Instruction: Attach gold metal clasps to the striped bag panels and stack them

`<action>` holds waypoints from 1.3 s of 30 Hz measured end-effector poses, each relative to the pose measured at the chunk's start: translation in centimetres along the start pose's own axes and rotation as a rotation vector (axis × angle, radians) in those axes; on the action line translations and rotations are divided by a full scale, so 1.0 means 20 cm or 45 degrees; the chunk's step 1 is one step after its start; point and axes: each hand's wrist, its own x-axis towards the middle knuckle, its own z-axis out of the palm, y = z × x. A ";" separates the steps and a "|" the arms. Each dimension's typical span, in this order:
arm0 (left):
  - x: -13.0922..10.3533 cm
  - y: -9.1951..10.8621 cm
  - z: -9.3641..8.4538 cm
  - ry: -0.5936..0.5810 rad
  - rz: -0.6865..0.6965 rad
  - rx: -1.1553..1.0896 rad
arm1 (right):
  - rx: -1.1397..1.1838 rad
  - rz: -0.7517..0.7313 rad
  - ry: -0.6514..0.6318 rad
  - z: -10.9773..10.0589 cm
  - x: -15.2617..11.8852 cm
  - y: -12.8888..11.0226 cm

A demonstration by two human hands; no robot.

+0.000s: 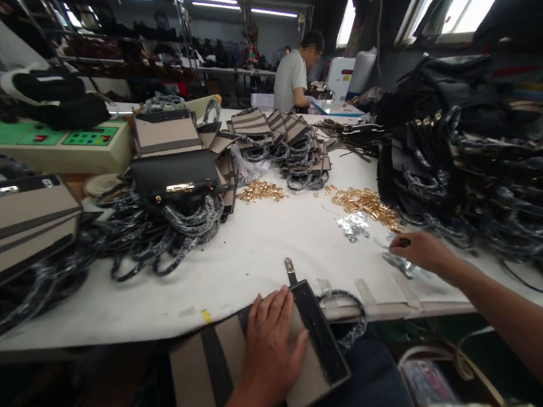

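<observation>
Beige-and-black bag body [304, 384], one: lying over the lap at the table's near edge, its black end band toward the right, a plastic-wrapped handle [363, 317] looping out beyond it. Metal-plated tab [289, 268], one: jutting from the far corner onto the white tabletop [240, 268].

Left hand [271, 345]: spread flat on the bag body, thumb apart, pressing from above; nothing gripped. Right hand [422, 251]: at the small silver pieces [404, 265], fingers bent and nearly closed, a small dark item showing at the tips; whether firmly held, cannot tell.

Loose stock: gold-coloured fittings [362, 202], one heap, silver plates [354, 225] beside it; second gold heap [262, 191], farther left.

Condition, as judged: partly made up. Done: handle present, tab carrying its plate. Left: closing the body, seemingly, and using the loose metal; further bag bodies [165, 134] are piled behind. Exact stage not determinable.
</observation>
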 end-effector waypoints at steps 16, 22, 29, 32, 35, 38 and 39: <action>-0.02 0.04 -0.01 -0.007 -0.123 -0.183 | 0.551 -0.670 -0.685 0.21 -0.34 -1.14; -0.02 0.04 0.00 0.016 -0.164 -0.218 | 0.420 -0.641 -0.636 0.24 -0.33 -1.12; 0.05 0.05 -0.02 0.078 -0.224 -0.246 | 0.198 -0.564 -0.418 0.29 -0.39 -1.12; 0.11 0.04 -0.02 0.088 -0.261 -0.234 | 0.155 -0.569 -0.311 0.32 -0.41 -1.09; 0.15 0.02 -0.02 0.072 -0.288 -0.223 | 0.265 -0.541 -0.317 0.28 -0.42 -1.07; 0.18 0.00 -0.03 0.047 -0.282 -0.209 | 0.646 -0.393 -0.271 0.17 -0.44 -1.07; 0.18 0.00 -0.03 0.034 -0.273 -0.203 | 0.827 -0.327 -0.217 0.13 -0.45 -1.08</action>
